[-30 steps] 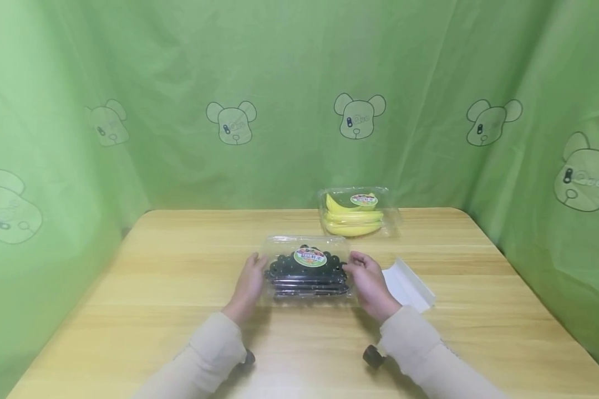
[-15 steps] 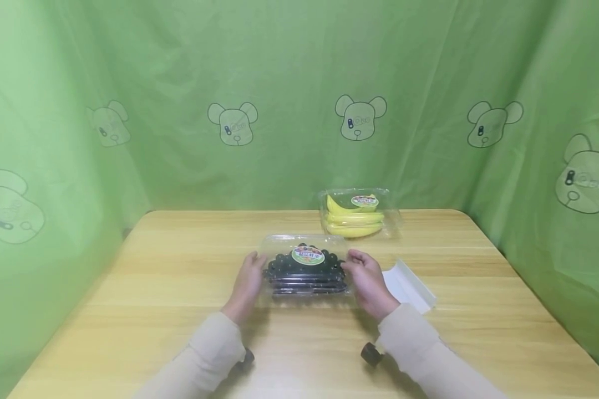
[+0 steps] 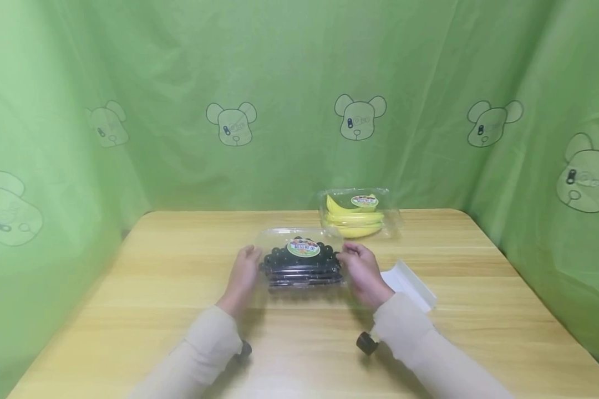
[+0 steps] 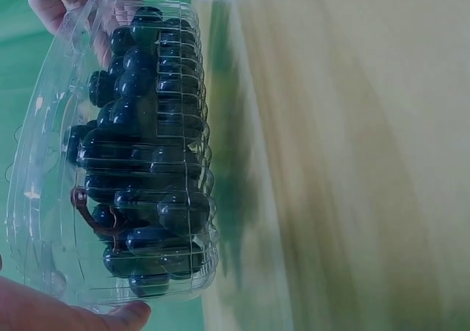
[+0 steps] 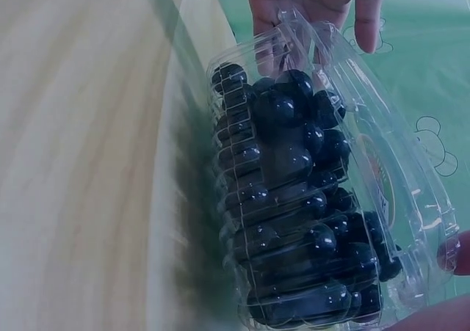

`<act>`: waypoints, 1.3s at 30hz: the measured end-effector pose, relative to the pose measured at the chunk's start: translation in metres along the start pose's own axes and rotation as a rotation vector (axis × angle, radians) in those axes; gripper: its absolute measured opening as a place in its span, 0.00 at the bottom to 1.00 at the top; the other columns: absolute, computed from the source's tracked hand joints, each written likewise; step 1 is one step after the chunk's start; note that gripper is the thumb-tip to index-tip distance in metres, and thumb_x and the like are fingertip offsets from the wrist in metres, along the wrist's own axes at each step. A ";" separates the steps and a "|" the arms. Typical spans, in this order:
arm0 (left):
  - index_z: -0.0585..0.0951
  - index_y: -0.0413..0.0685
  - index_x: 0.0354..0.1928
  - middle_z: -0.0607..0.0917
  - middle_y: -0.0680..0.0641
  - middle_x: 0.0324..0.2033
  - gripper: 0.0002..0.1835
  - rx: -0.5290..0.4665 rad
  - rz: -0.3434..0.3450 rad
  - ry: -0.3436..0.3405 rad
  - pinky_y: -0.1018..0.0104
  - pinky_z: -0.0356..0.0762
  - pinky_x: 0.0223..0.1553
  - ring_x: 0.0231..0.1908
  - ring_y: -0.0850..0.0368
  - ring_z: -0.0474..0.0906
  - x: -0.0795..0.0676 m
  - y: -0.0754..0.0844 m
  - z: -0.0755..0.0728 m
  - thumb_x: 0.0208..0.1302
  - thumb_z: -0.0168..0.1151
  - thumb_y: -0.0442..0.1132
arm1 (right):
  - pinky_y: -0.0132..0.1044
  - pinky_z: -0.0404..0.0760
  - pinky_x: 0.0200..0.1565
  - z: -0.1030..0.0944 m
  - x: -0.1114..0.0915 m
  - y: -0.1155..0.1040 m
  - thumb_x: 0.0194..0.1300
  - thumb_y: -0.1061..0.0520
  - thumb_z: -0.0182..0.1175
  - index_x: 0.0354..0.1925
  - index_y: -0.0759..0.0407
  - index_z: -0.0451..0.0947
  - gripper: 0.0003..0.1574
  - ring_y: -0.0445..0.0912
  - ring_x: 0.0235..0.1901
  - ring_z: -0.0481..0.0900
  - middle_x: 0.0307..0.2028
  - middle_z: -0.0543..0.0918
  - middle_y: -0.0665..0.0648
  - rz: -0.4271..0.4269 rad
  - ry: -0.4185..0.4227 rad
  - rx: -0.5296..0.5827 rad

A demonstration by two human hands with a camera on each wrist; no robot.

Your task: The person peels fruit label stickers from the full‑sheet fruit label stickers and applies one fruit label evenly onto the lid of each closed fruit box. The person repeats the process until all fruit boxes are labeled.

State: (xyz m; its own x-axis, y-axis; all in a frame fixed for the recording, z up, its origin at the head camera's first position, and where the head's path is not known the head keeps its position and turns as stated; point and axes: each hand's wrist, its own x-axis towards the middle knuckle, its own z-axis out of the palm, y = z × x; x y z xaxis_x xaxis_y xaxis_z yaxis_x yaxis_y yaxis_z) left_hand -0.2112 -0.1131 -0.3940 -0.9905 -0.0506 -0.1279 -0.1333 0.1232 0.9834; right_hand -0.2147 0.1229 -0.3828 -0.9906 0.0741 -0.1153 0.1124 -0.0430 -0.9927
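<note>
Both hands hold a clear plastic clamshell of dark grapes (image 3: 301,274) between them, close over the table. My left hand (image 3: 242,274) grips its left end, and my right hand (image 3: 364,271) the right end. An oval fruit label (image 3: 303,247) is stuck on the lid, which is closed. Through the clear wall in the left wrist view, round dark grapes (image 4: 136,81) and a brown stem (image 4: 92,217) show. On the right wrist view's lower right, parts of the right hand (image 5: 440,316) lie at the lid edge. Fingers under the box are partly hidden.
A clear clamshell of bananas (image 3: 354,219) with a similar label stands at the table's back, right of centre. A white folded sheet or tray-like piece (image 3: 409,285) lies right of the right hand. Green curtains (image 3: 289,160) enclose the wooden table (image 3: 145,266).
Both hands have carried the grape clamshell slightly left and farther up in the head view, mostly in the last half second. The banana clamshell and white piece stay put.
</note>
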 end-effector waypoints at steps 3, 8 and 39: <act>0.53 0.39 0.67 0.59 0.38 0.64 0.31 0.002 0.020 0.009 0.46 0.52 0.63 0.62 0.40 0.56 0.003 0.003 -0.002 0.69 0.38 0.51 | 0.43 0.57 0.64 0.002 0.004 -0.003 0.60 0.67 0.51 0.64 0.71 0.51 0.36 0.56 0.63 0.54 0.65 0.56 0.66 -0.009 0.002 0.005; 0.53 0.39 0.66 0.58 0.38 0.65 0.30 0.008 0.023 0.030 0.46 0.51 0.63 0.63 0.40 0.55 0.005 0.006 -0.006 0.70 0.38 0.50 | 0.43 0.57 0.64 0.008 0.010 -0.006 0.59 0.68 0.51 0.64 0.72 0.52 0.36 0.56 0.64 0.54 0.65 0.56 0.67 -0.009 0.010 0.008; 0.56 0.41 0.65 0.60 0.41 0.64 0.30 0.056 0.017 0.071 0.48 0.50 0.64 0.64 0.44 0.54 0.031 0.017 -0.015 0.69 0.37 0.53 | 0.43 0.59 0.63 0.017 0.043 -0.012 0.56 0.68 0.54 0.63 0.69 0.56 0.36 0.55 0.61 0.59 0.62 0.61 0.64 -0.020 -0.004 -0.015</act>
State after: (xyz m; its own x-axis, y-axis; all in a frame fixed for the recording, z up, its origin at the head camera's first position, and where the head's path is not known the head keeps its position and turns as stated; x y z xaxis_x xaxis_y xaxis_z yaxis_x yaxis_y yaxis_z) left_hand -0.2435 -0.1276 -0.3792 -0.9880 -0.1177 -0.0996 -0.1198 0.1800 0.9763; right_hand -0.2598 0.1092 -0.3756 -0.9929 0.0705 -0.0956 0.0940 -0.0268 -0.9952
